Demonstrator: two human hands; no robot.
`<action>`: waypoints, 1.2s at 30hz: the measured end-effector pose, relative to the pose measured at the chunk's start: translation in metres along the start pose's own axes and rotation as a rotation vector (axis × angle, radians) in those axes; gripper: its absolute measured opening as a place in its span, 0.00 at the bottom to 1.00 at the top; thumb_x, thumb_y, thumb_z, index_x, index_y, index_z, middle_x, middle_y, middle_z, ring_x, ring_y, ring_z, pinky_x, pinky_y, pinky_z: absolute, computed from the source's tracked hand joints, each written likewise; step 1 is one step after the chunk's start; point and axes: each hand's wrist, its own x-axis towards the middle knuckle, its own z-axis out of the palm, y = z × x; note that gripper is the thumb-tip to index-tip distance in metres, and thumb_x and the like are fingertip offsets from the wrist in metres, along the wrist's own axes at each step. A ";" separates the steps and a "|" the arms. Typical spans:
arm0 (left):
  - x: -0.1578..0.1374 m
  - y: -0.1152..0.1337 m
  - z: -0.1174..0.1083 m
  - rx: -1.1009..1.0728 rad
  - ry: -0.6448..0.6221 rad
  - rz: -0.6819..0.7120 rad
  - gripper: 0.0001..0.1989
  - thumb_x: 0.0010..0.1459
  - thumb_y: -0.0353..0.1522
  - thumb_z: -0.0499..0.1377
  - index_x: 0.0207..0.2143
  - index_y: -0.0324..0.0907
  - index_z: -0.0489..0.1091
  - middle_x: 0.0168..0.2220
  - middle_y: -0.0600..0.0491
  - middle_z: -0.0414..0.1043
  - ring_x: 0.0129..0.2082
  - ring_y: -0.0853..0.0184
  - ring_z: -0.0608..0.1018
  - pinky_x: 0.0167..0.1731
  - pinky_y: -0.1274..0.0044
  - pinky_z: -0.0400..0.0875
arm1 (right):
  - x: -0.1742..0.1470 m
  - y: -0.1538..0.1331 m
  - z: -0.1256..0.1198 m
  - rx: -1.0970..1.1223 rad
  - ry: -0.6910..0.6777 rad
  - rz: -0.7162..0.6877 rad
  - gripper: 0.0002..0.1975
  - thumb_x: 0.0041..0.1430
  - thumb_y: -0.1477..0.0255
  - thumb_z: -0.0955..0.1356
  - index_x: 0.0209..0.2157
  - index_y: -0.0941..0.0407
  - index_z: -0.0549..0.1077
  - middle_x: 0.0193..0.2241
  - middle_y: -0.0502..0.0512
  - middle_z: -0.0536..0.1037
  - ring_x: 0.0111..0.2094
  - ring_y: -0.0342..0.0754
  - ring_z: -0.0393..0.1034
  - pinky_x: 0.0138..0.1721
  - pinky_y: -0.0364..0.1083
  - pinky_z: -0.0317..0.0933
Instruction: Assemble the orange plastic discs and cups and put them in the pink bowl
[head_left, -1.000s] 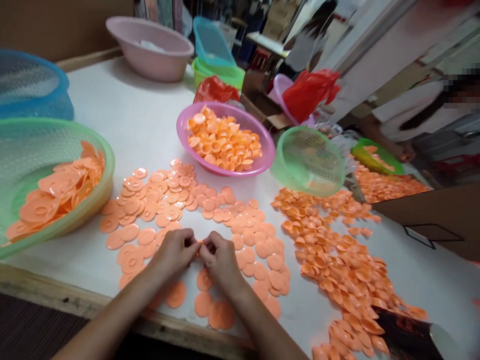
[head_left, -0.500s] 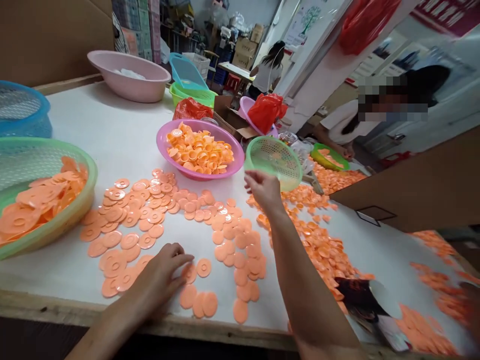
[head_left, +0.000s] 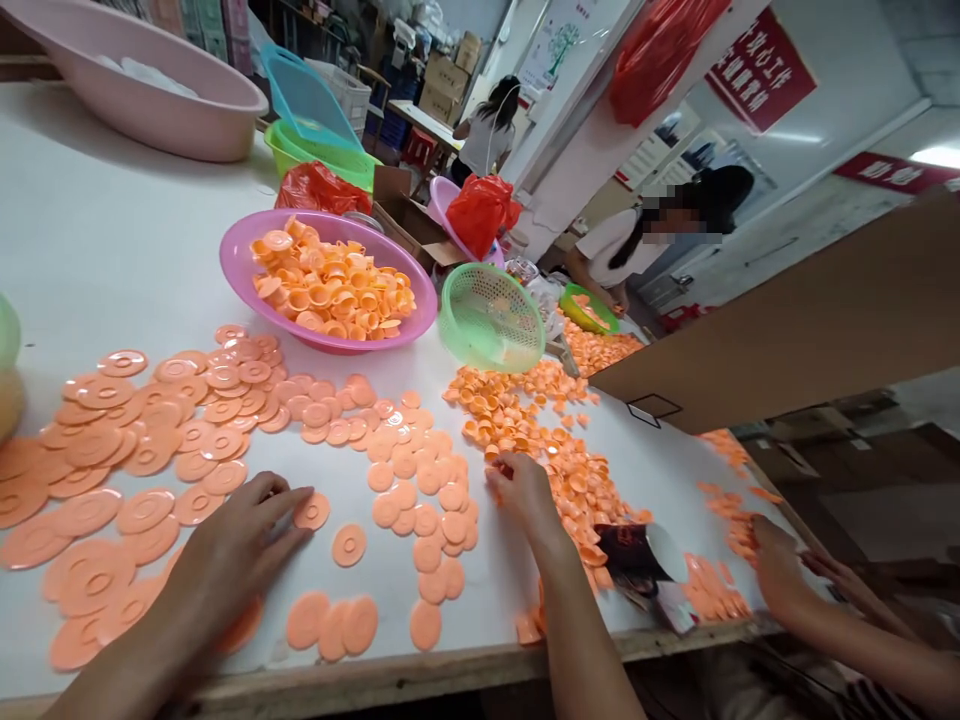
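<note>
orange discs point(head_left: 225, 477) partly hidden by left forearm point(head_left: 150, 650); right grip point(head_left: 523, 487) contents unclear

Right hand point(head_left: 525, 492) lowered away from green basket point(head_left: 480, 345), brought beside orange cups point(head_left: 581, 485), co-worker's hand point(head_left: 774, 552) revealed farther right

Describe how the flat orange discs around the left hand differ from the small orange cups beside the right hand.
Shape: the discs are flat and round, while the cups are hollow, like little bowls.
Size: a single disc looks wider than a single cup.
Arrangement: the discs spread out in overlapping layers, some lying apart; the cups are mostly crowded into a dense pile.
Shared: both are orange and lie on the white tabletop.
</note>
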 end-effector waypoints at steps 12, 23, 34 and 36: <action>0.003 0.014 -0.008 0.012 0.009 0.019 0.11 0.57 0.35 0.60 0.43 0.48 0.76 0.37 0.55 0.69 0.34 0.69 0.73 0.32 0.77 0.64 | -0.072 -0.139 0.098 0.436 -0.299 -0.520 0.08 0.60 0.74 0.67 0.31 0.53 0.79 0.27 0.51 0.72 0.30 0.45 0.68 0.32 0.43 0.62; 0.014 0.014 -0.018 -0.347 -0.081 -0.051 0.12 0.56 0.31 0.57 0.40 0.45 0.78 0.36 0.52 0.73 0.33 0.69 0.75 0.33 0.77 0.67 | -0.098 -0.147 0.131 0.206 -0.057 -0.764 0.14 0.68 0.76 0.59 0.33 0.55 0.74 0.26 0.54 0.68 0.31 0.48 0.62 0.29 0.45 0.58; 0.025 0.019 -0.007 -0.265 -0.073 -0.171 0.10 0.54 0.34 0.55 0.21 0.43 0.67 0.23 0.57 0.69 0.26 0.69 0.71 0.27 0.78 0.63 | -0.106 -0.152 0.139 0.015 0.042 -0.806 0.18 0.66 0.81 0.56 0.28 0.57 0.72 0.24 0.55 0.68 0.28 0.49 0.59 0.29 0.48 0.54; 0.028 0.017 -0.010 -0.260 -0.115 -0.167 0.08 0.52 0.34 0.56 0.22 0.43 0.69 0.22 0.56 0.71 0.26 0.68 0.73 0.27 0.77 0.64 | -0.109 -0.152 0.135 0.011 0.031 -0.792 0.18 0.66 0.80 0.57 0.28 0.56 0.72 0.25 0.54 0.69 0.28 0.48 0.60 0.29 0.47 0.54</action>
